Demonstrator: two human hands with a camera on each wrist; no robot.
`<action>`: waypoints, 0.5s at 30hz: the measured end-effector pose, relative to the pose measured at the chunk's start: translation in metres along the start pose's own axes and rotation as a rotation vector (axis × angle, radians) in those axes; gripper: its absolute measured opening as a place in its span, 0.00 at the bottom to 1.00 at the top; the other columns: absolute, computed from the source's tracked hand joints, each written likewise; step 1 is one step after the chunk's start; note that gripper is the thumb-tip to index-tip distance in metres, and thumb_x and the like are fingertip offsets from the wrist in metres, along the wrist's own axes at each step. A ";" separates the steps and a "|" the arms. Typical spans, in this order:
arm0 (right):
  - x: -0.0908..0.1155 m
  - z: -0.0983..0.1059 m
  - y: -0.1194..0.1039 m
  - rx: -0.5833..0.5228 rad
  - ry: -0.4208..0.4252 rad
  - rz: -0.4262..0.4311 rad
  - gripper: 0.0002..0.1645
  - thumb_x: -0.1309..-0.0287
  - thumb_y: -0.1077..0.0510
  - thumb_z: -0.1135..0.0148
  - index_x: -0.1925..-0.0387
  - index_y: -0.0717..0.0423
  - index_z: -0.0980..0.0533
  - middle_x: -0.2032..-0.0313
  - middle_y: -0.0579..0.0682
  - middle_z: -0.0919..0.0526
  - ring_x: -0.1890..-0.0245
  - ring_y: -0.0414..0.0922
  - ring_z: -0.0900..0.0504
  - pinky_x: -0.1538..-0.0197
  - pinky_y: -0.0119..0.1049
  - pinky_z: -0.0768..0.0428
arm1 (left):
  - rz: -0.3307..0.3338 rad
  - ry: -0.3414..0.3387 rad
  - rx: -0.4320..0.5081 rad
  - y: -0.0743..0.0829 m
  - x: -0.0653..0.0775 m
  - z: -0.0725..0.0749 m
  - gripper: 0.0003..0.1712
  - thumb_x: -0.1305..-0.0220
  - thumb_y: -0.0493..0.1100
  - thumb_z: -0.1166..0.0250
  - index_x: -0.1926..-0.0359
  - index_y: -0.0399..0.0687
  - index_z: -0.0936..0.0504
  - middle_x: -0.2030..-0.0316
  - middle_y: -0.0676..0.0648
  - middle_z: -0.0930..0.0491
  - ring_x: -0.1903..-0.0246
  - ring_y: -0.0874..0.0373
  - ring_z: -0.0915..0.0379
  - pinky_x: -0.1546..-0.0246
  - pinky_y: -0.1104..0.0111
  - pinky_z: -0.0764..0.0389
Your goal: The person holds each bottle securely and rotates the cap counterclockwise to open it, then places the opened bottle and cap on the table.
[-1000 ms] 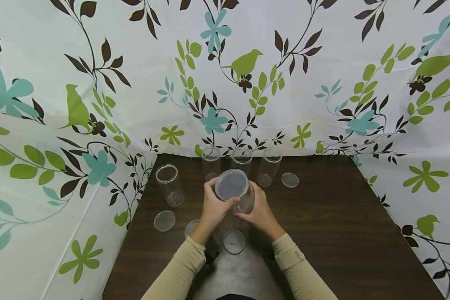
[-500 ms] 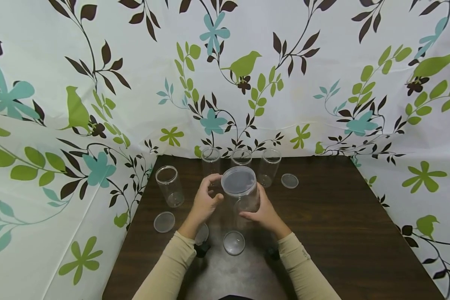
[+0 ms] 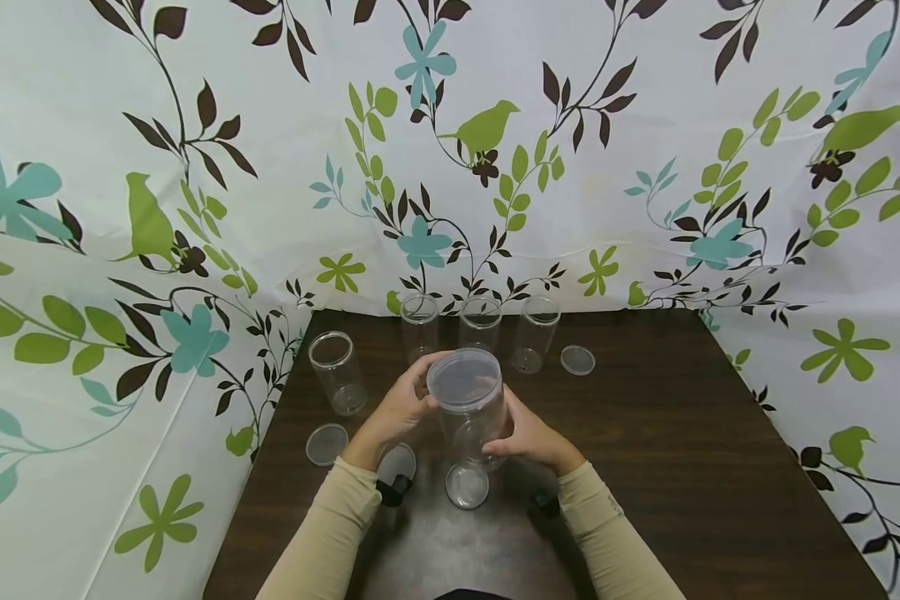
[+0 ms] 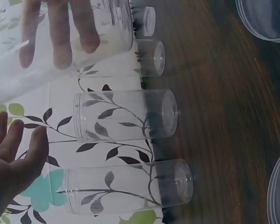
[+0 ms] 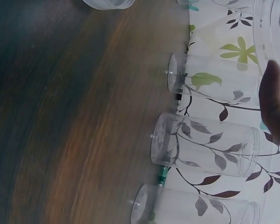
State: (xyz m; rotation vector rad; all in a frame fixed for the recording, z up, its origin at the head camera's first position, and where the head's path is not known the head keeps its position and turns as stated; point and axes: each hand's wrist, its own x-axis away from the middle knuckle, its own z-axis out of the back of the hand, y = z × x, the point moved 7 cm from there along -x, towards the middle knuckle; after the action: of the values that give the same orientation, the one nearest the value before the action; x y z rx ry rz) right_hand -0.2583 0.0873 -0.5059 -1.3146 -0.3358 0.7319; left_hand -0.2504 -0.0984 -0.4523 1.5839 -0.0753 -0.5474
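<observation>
A clear plastic jar [image 3: 471,425] with a translucent lid [image 3: 463,379] on its top is held upright above the table. My right hand [image 3: 532,433] grips its right side, thumb in front; in the left wrist view its fingers [image 4: 60,37] show through the clear wall. My left hand [image 3: 396,408] is at the jar's left, near the lid, its fingers loosely bent. The left wrist view shows those left fingers [image 4: 37,144] apart from the jar. Below the held jar lies a loose round lid [image 3: 467,486].
Along the back of the dark wood table [image 3: 682,433] stand three lidless clear jars, one of them at the right [image 3: 536,333]. Another jar [image 3: 337,372] stands at the left. More lids lie at left [image 3: 327,444], by the left wrist [image 3: 399,461] and back right [image 3: 578,360]. Patterned cloth surrounds the table.
My left hand let go of the jar and drew away left, then came back near its lid. The jar, in my right hand, shifted right, then back left and lower.
</observation>
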 end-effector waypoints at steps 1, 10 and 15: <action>0.000 0.000 0.000 0.014 0.021 -0.002 0.69 0.55 0.52 0.18 0.20 0.50 0.53 0.25 0.56 0.44 0.27 0.54 0.43 0.29 0.53 0.45 | -0.006 0.015 -0.004 0.000 0.001 0.000 0.67 0.57 0.79 0.34 0.28 0.36 0.37 0.34 0.33 0.32 0.45 0.51 0.25 0.52 0.67 0.21; -0.009 0.003 -0.008 0.385 0.359 0.118 0.72 0.64 0.54 0.12 0.23 0.57 0.48 0.29 0.60 0.37 0.31 0.58 0.37 0.32 0.61 0.37 | 0.006 0.391 -0.247 0.007 0.009 -0.006 0.67 0.65 0.83 0.34 0.34 0.42 0.37 0.36 0.39 0.30 0.46 0.45 0.28 0.50 0.63 0.26; -0.007 0.006 -0.017 0.612 0.563 0.185 0.73 0.70 0.49 0.10 0.25 0.61 0.45 0.32 0.61 0.34 0.36 0.59 0.36 0.36 0.58 0.32 | -0.024 0.542 -0.323 0.006 0.008 -0.013 0.67 0.65 0.83 0.33 0.36 0.39 0.36 0.37 0.40 0.32 0.35 0.44 0.36 0.34 0.51 0.38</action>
State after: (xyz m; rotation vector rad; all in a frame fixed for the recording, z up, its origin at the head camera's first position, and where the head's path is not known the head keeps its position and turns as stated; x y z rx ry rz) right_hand -0.2624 0.0856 -0.4867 -0.9127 0.4421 0.5246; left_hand -0.2369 -0.0897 -0.4494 1.3676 0.4220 -0.1237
